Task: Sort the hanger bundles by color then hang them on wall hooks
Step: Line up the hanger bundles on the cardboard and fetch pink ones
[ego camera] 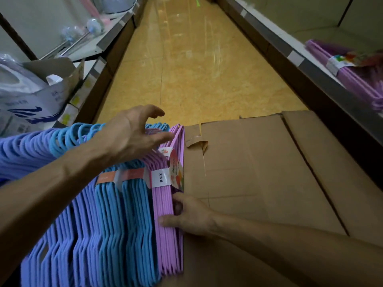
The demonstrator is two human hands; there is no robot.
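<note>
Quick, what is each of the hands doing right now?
Left hand: open, fingers spread, resting on the tops of the hanger bundles.
Right hand: gripping the pink hanger bundle at its side, thumb on top.

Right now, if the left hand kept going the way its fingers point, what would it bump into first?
Probably the pink hanger bundle. The left hand reaches rightward over the blue hangers, fingertips at the pink bundle's hooks. Past those lies only the cardboard box, though depth is hard to judge.

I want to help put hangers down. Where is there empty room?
The flat cardboard box is bare right of the pink hangers, up to the right shelf. The floor ahead is bare. Left of the pink ones it's crowded.
</note>
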